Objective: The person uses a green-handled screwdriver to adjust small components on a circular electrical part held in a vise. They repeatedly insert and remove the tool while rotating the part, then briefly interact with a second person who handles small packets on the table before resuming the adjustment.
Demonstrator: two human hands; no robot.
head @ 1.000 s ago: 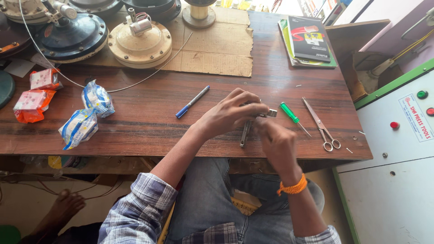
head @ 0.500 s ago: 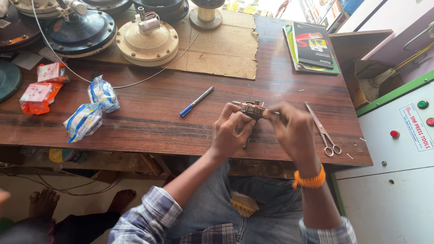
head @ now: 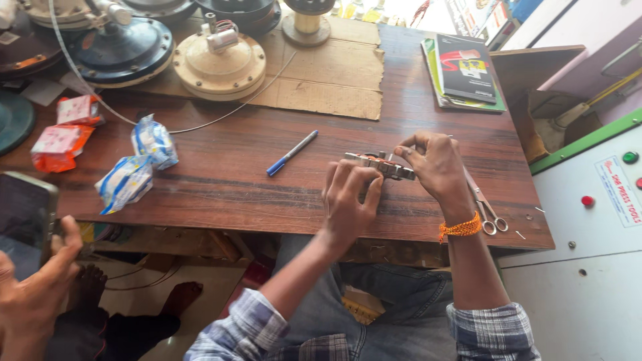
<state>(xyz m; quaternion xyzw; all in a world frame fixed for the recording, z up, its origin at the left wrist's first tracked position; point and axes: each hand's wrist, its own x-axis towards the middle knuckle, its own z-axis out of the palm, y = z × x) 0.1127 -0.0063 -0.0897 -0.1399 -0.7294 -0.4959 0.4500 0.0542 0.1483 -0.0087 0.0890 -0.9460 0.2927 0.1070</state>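
Observation:
Both my hands hold a small grey metal part (head: 382, 165), long and toothed, just above the wooden table (head: 227, 174). My left hand (head: 349, 200) grips its near side from below, fingers curled under it. My right hand (head: 436, 167), with an orange thread band on the wrist, pinches its right end between thumb and fingers. Scissors (head: 487, 208) lie partly under my right wrist. A blue pen (head: 291, 153) lies to the left of the part.
Round fan motor housings (head: 219, 59) and a cardboard sheet (head: 334, 80) fill the table's back. Blue-white packets (head: 137, 167) and orange packets (head: 60, 134) lie left. Books (head: 465, 70) sit back right. Another person's hand holds a phone (head: 27, 214) at lower left. A white machine cabinet (head: 595, 220) stands right.
The metal part was lifted off the table and turned level between both hands. The view shifted, and another person's hand with a phone came in at lower left.

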